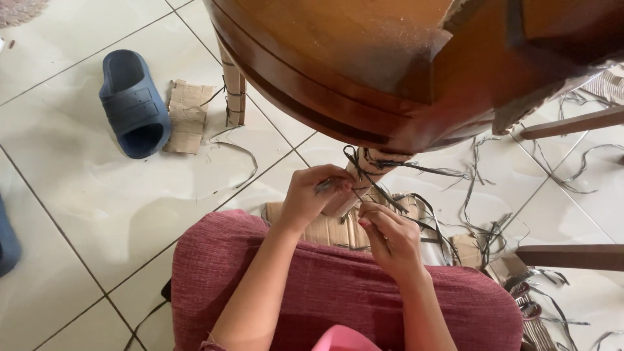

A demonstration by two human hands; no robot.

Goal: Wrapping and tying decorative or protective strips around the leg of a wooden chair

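Both forearms reach forward; left hand [316, 192] pinches with fingertips curled, right hand [390, 235] just beside it, fingers bent inward.

Strapping [383, 185] between the hands: dark grey to black, thin bands. Cardboard wrap [351, 195] on the table leg beside the fingers: light tan, ribbed.

Table [364, 58] above the hands: glossy reddish brown, one darker stripe running round the rim.

Cushion [325, 279] under the forearms: dusty red, fine woven fleck. Small patch of bright pink [344, 339] below the wrists.

Floor tiles [78, 182] left of the left hand [312, 195]: pale cream, thin dark grout lines in a diagonal grid. Sandal [133, 104] far up-left: navy blue, ridged strap. Cardboard scrap [187, 117] next to it: tan.

Offcuts [494, 227] right of the right hand [390, 237]: dark grey, scattered.
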